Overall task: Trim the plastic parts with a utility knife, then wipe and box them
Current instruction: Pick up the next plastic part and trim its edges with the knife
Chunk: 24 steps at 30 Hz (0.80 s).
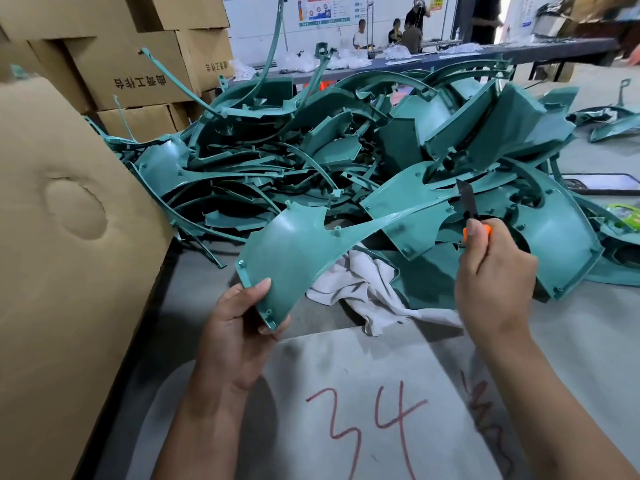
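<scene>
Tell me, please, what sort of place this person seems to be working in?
Probably a factory finishing or packing area. A big pile of teal moulded plastic parts covers the work table, stacked cardboard cartons stand behind it, and the right hand holds a utility knife for trimming.

Factory or assembly workshop floor. Teal moulded plastic parts [346,161] are lying heaped on a grey worktable [571,341] marked "34" in red; stacked printed cartons [138,74] are standing behind. Workers [408,32] are sitting at a long bench [519,51] under wall notices [323,8].
</scene>
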Each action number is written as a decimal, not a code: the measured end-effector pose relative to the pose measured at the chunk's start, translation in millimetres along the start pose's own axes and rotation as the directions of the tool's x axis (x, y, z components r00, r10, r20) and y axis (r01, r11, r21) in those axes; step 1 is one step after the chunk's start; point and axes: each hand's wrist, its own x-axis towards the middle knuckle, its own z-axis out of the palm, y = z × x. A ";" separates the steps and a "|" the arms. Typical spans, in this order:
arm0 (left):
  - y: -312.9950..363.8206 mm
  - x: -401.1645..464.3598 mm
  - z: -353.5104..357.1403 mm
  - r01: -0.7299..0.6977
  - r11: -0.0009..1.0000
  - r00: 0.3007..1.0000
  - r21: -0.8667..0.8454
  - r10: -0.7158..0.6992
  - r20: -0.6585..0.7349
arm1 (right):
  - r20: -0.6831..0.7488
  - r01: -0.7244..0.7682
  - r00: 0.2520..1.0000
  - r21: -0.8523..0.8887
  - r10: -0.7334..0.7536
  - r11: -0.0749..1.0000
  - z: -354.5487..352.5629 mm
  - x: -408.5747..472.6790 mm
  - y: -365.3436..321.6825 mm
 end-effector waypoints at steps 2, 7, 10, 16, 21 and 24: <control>3.9 -1.7 -2.7 0.015 0.998 1.000 -0.068 -0.014 0.019 | 0.025 -0.051 0.998 -0.060 0.053 0.997 0.1 3.5 7.5; 7.9 3.7 -13.3 -0.189 0.971 0.976 0.146 0.202 -0.083 | -0.020 -0.186 0.983 -0.073 0.185 0.980 -5.0 8.6 14.2; -2.1 5.5 -8.0 -0.361 0.864 0.903 0.352 0.418 -0.101 | -0.026 -0.051 0.998 0.137 0.055 0.989 -5.4 0.2 -6.2; -4.6 13.7 -20.3 -0.697 0.327 0.600 0.638 0.753 0.270 | 0.097 0.157 0.974 0.362 -0.204 0.919 4.5 -28.0 -40.8; -5.8 17.7 -31.2 -0.696 0.247 0.480 0.674 0.858 0.181 | 0.050 0.127 0.987 0.352 -0.154 0.927 7.5 -32.7 -39.0; -9.9 18.6 -33.4 -0.702 0.163 0.439 0.694 0.866 0.241 | 0.155 0.200 0.953 0.327 -0.261 0.924 10.8 -37.5 -42.5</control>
